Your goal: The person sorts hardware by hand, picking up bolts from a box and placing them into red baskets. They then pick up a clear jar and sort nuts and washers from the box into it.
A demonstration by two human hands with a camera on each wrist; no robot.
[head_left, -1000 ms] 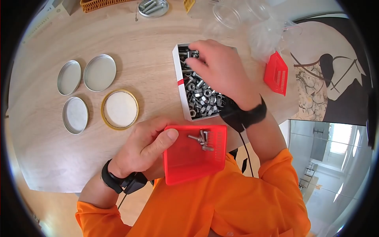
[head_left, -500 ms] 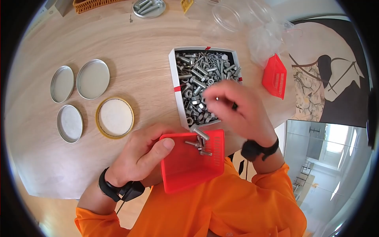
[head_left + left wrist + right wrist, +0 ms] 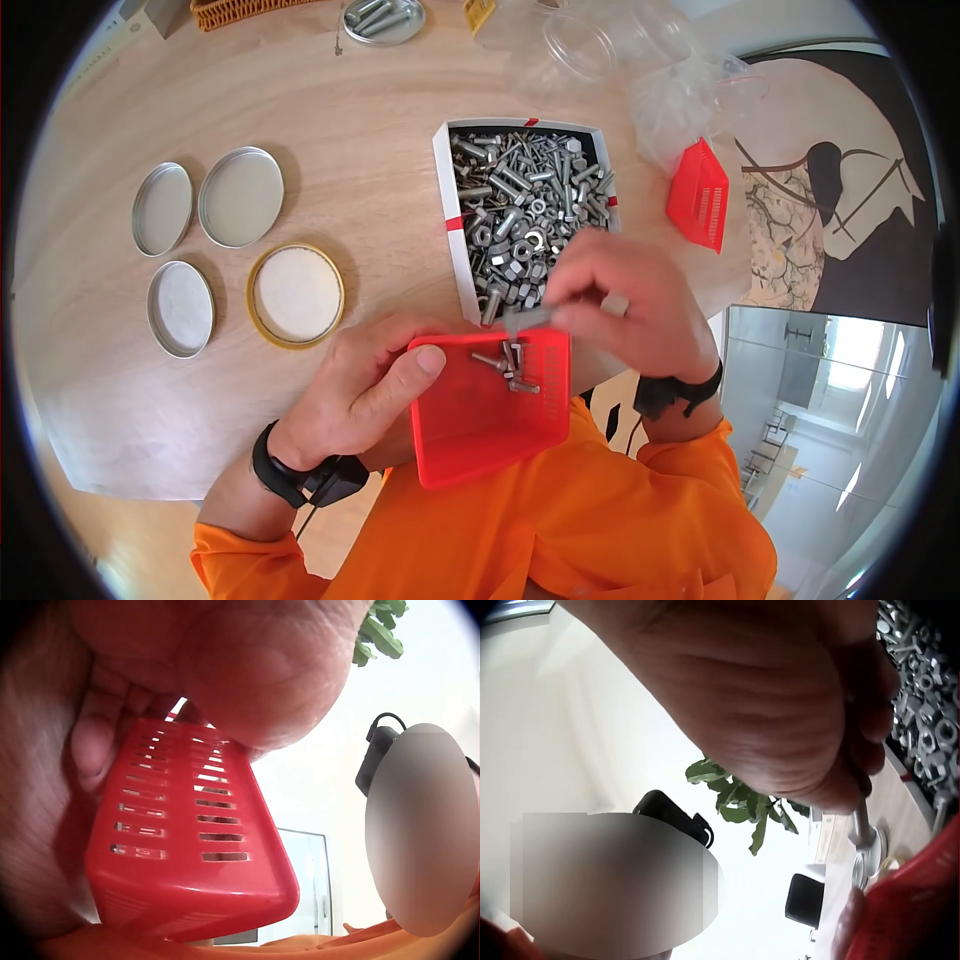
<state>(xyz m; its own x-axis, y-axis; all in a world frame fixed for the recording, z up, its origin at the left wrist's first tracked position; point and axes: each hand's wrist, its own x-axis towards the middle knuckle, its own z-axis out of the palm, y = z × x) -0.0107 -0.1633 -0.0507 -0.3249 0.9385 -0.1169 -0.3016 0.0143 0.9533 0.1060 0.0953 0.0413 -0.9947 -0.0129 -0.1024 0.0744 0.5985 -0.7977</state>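
My left hand (image 3: pixel 365 385) grips a red slotted plastic basket (image 3: pixel 450 440) by its left side, thumb over the rim. Several small bolts (image 3: pixel 520 386) lie inside, toward the right wall. At the basket's far edge my right hand (image 3: pixel 640 305) pinches a grey bolt (image 3: pixel 527 320) between thumb and fingers; its head points down in the right wrist view, where the bolt (image 3: pixel 862 831) sticks out below the fingertips. A second small metal piece (image 3: pixel 614 305) shows within that hand. Just beyond stands a white-sided box (image 3: pixel 455 245) full of mixed bolts and nuts (image 3: pixel 510 215).
Three silver round lids (image 3: pixel 240 197) and a gold-rimmed one (image 3: pixel 297 295) lie on the left. A silver dish (image 3: pixel 415 18) with large bolts and a wicker basket (image 3: pixel 240 10) are at the back. Another red basket (image 3: pixel 698 195) stands right, near clear plastic containers (image 3: pixel 580 45).
My right hand has come back from the box to the red basket. Half a second ago a bolt showed over the basket's far edge, apart from the fingers. My left hand keeps its grip.
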